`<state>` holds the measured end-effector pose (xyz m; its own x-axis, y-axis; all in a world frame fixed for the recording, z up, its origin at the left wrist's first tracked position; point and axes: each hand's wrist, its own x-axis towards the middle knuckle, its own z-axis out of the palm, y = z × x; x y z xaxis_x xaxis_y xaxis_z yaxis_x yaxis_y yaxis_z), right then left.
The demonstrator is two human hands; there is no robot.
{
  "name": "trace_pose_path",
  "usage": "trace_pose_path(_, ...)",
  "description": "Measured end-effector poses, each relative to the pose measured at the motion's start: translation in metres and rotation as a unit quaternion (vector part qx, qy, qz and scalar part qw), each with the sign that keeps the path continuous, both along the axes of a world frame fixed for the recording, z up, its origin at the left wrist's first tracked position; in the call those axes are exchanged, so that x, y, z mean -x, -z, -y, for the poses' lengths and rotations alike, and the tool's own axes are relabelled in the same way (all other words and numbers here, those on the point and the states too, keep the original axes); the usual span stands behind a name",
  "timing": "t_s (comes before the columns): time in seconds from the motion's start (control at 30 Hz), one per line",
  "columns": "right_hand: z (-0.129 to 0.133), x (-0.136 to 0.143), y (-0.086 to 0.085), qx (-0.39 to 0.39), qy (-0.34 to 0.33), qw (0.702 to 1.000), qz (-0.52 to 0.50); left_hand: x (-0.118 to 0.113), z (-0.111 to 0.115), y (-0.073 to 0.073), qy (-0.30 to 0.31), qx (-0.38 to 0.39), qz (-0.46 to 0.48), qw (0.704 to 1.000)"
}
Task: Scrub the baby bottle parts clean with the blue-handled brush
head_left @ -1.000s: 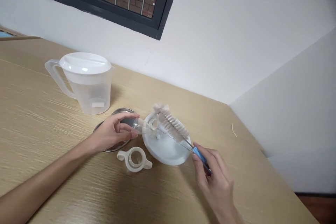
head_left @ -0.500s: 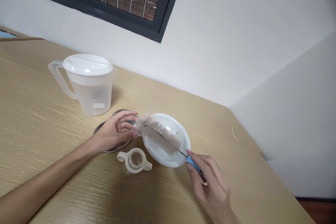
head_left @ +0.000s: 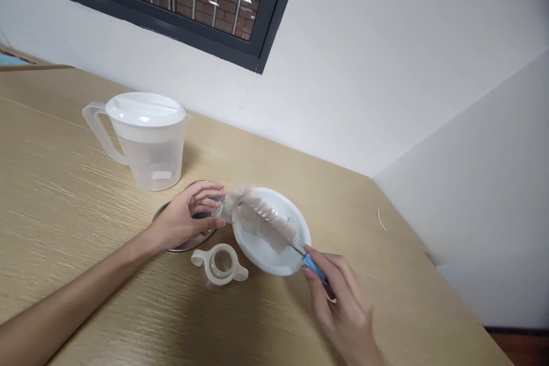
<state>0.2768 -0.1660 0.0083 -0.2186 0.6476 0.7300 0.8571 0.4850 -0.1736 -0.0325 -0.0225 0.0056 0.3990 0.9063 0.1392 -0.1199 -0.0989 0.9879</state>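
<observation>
In my right hand (head_left: 343,297) is the blue handle of a bottle brush (head_left: 272,223), whose pale bristles slant over a white bowl (head_left: 300,260). My left hand (head_left: 189,214) is curled round a small clear piece (head_left: 218,210) at the brush's tip. Blur and the bristles hide the clear piece's exact kind. Beneath my left hand lies a shiny metal dish (head_left: 182,247), partly covered by the hand. Just in front of the bowl stands a small clear container with a whitish two-handled ring (head_left: 221,266) on it.
A translucent pitcher (head_left: 148,143) with a white lid stands at the back left of the wooden table (head_left: 107,309). Behind the table rise a white wall (head_left: 343,57) and a dark-framed window (head_left: 180,0). A thin pale strip (head_left: 381,220) lies to the right.
The whole view has shifted slightly. Near my left fingers, the brush's tip and the clear piece have moved a little. Both hands keep their holds.
</observation>
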Motion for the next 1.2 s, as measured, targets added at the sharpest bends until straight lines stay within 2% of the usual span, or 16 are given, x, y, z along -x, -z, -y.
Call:
trace_pose_path(0.1,-0.003,-0.003,0.001,0.013,0.015,1.000,0.004,0.001,0.001,0.001,0.001,-0.006,0.003,1.000)
trace_pose_path(0.23,-0.005,-0.011,-0.001,-0.026,0.056,0.998,-0.012,0.001,0.003,0.000,0.004,-0.034,-0.005,0.999)
trace_pose_path(0.33,-0.002,-0.009,-0.001,-0.048,0.041,0.998,-0.025,0.000,0.004,-0.002,0.008,-0.043,-0.010,0.999)
trace_pose_path(0.5,-0.001,-0.001,0.000,0.007,-0.012,1.000,0.004,-0.001,0.005,-0.003,-0.004,-0.028,-0.012,1.000)
trace_pose_path(0.7,-0.007,-0.007,-0.002,-0.009,0.044,0.999,-0.001,0.000,0.005,-0.002,0.010,-0.036,-0.016,0.999)
trace_pose_path(1.0,-0.001,0.000,0.000,0.004,-0.011,1.000,0.004,-0.001,0.005,-0.002,-0.010,-0.020,-0.008,1.000)
trace_pose_path(1.2,-0.006,-0.008,-0.001,-0.004,0.026,1.000,0.010,-0.001,0.005,-0.001,0.006,-0.029,-0.027,0.999)
